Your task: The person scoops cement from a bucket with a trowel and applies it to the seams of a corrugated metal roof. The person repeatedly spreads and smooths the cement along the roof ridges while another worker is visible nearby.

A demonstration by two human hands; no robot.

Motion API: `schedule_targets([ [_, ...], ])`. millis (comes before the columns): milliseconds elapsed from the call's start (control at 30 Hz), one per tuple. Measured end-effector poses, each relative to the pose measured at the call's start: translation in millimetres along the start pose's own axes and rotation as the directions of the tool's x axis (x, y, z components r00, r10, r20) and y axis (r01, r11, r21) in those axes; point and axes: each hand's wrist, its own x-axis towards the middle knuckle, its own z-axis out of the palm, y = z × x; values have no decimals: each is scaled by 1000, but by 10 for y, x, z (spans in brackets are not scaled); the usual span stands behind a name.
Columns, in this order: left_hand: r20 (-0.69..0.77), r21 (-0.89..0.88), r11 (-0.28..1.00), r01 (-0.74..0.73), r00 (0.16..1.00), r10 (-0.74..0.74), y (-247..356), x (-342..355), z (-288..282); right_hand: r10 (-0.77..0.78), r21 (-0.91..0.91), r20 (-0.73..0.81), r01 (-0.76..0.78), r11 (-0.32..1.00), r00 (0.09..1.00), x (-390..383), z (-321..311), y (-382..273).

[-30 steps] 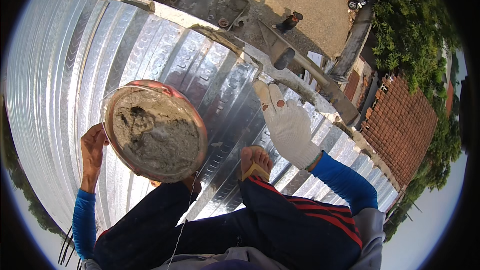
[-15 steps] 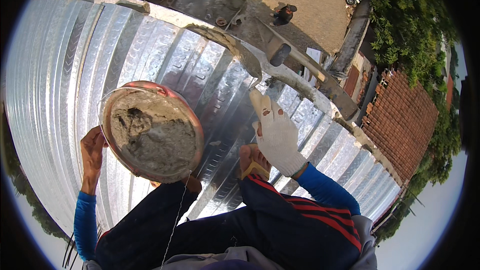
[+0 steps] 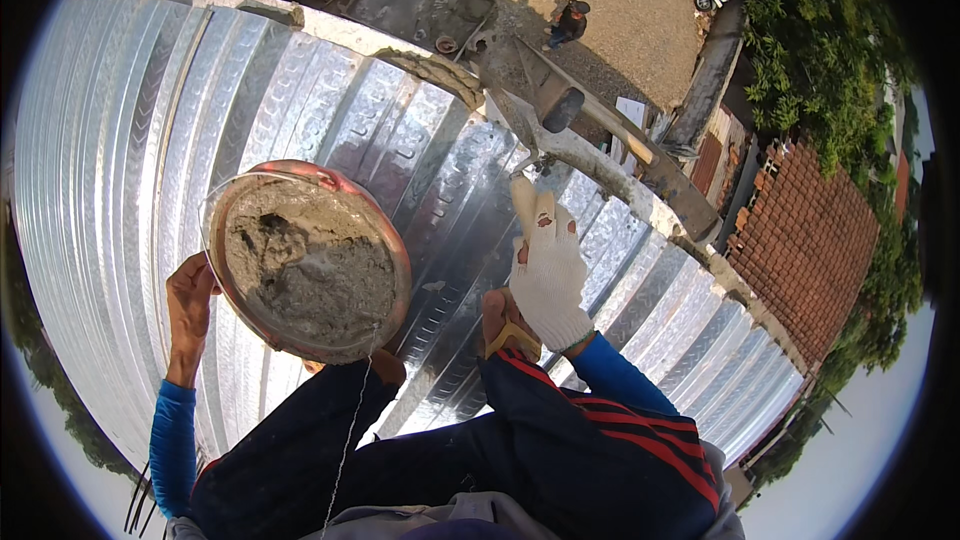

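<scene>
A bucket (image 3: pixel 392 230) of wet grey mortar (image 3: pixel 310 270) stands on the ribbed metal sheeting, in front of my left foot. My bare left hand (image 3: pixel 188 290) is at its left side, fingers closed on the thin wire handle (image 3: pixel 207 230). My right hand (image 3: pixel 552 265), in a white knit glove with holes, is wrapped round the handle of a trowel (image 3: pixel 516 118). The trowel's mortar-smeared blade points away from me, over the concrete edge of the sheeting. A strip of fresh mortar (image 3: pixel 432 72) lies along that edge, left of the blade.
The concrete edge (image 3: pixel 600 175) drops to a yard, where a person (image 3: pixel 568 24) stands far below. Beyond the edge lie a mixing trough (image 3: pixel 420 5), a long board (image 3: pixel 640 145) and a tiled roof (image 3: pixel 805 240). A string (image 3: pixel 350 430) hangs in front of me.
My right hand has shifted slightly, and the trowel blade has swung away and to the right, off the end of the mortar strip. My left hand stays at the bucket.
</scene>
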Motion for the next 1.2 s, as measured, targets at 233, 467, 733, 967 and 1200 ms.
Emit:
schedule_targets([
  [233, 2, -41, 999, -28, 1000, 28, -18, -3, 5, 23, 78, 45, -26, 997, 999, 123, 35, -59],
  [467, -5, -75, 997, -27, 1000, 27, -56, -14, 25, 29, 70, 94, -35, 997, 995, 194, 67, -141],
  [733, -11, -71, 997, -24, 1000, 24, -80, -19, 34, -144, -108, 123, 158, 982, 982, 331, 135, -164],
  [967, -13, -83, 996, -29, 1000, 28, -34, -49, 53, -225, -110, 61, 230, 967, 973, 422, 91, -221],
  [1200, -16, -41, 999, -21, 1000, 20, -43, -56, 36, -347, -138, 78, 355, 925, 935, 484, -53, -151],
])
